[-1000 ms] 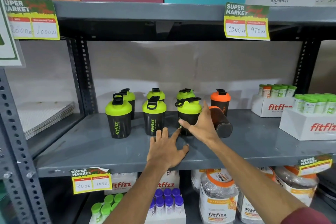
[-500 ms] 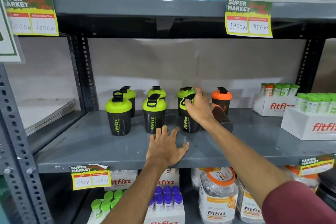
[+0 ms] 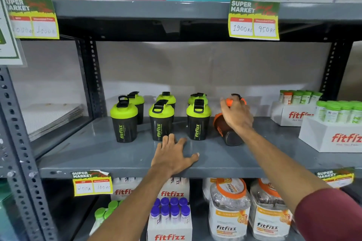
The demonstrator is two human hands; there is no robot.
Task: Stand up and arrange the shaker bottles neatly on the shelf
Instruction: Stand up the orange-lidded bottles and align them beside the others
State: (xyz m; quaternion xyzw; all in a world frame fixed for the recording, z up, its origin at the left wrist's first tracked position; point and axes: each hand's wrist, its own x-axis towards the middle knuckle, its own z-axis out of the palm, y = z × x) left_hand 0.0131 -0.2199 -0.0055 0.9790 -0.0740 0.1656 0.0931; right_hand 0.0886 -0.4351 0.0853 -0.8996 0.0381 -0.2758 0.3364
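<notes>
Six black shaker bottles with green lids stand upright in two rows on the grey shelf (image 3: pixel 117 154): a front row (image 3: pixel 123 123) (image 3: pixel 161 123) (image 3: pixel 198 123) and a back row (image 3: pixel 138 100) (image 3: pixel 166 97) (image 3: pixel 196 96). To their right a dark shaker with an orange lid (image 3: pixel 228 135) lies on its side. Behind it stands an upright orange-lidded shaker (image 3: pixel 228 101), mostly hidden. My right hand (image 3: pixel 238 116) hovers over the lying shaker, fingers spread in front of the upright orange lid and gripping nothing that I can see. My left hand (image 3: pixel 174 155) rests flat on the shelf's front edge.
White fitfizz display boxes (image 3: pixel 333 135) with green-capped tubes fill the shelf's right end. A stack of white sheets (image 3: pixel 52 117) lies in the left bay. Boxes line the shelf above; jars (image 3: pixel 228 209) and tube packs sit below. Price tags (image 3: pixel 92 183) hang from the edges.
My right hand let go of the third front green shaker, which now stands in line, and moved right to the orange-lidded shakers. My left hand stayed put.
</notes>
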